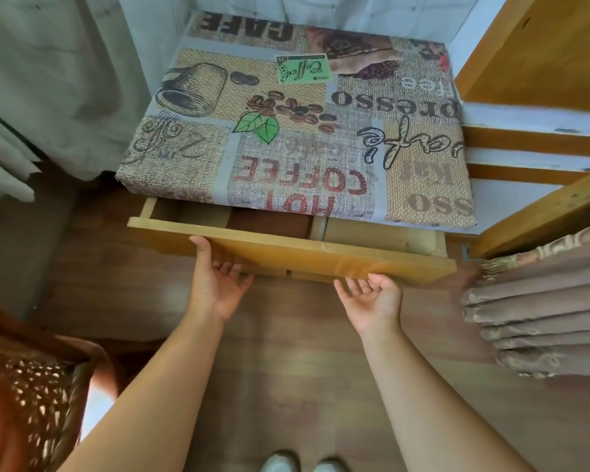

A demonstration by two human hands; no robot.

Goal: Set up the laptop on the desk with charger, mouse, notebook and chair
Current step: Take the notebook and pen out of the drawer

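Both hands under the drawer front

Left hand [218, 284] and right hand [372, 298], palms up, fingers hooked beneath the drawer [286, 253], its length crosswise, partly out from the desk [286, 131].

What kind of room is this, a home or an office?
Most likely a home: the small wooden desk wears a coffee-print cloth, curtains hang beside it, and both hands, left hand and right hand, are at its partly open drawer.
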